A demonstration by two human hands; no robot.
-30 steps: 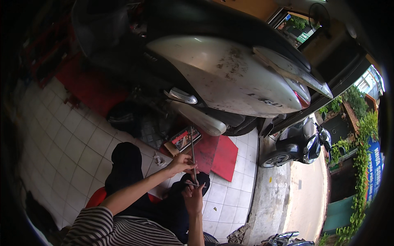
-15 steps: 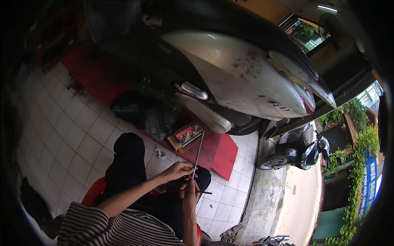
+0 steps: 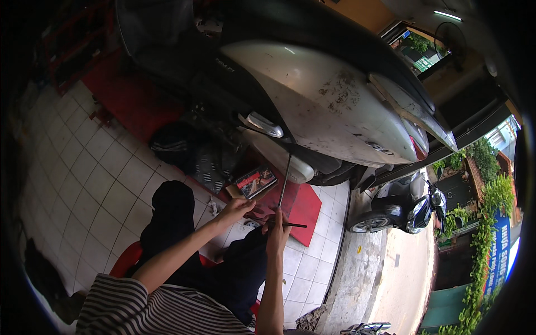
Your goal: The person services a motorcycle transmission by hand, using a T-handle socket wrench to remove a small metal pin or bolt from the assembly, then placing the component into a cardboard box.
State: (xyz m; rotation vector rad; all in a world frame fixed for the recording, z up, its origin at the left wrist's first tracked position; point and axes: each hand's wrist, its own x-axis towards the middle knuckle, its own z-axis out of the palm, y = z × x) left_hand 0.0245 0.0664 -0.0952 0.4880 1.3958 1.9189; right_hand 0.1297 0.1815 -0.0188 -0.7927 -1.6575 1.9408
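The right hand [image 3: 277, 231] wraps its grip round a rod [image 3: 285, 182]; I cannot tell the grip of the left hand [image 3: 237, 209].

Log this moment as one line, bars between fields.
right hand: gripping long metal tool | left hand: clear of tool, near box | silver scooter: ahead

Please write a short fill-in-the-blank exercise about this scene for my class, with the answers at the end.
1. The person's ____ hand holds the long metal tool.
2. The platform below the nearest scooter is coloured ____.
3. The floor tiles are coloured ____.
4. The person's sleeve is patterned with ____.

Answers: right; red; white; stripes.
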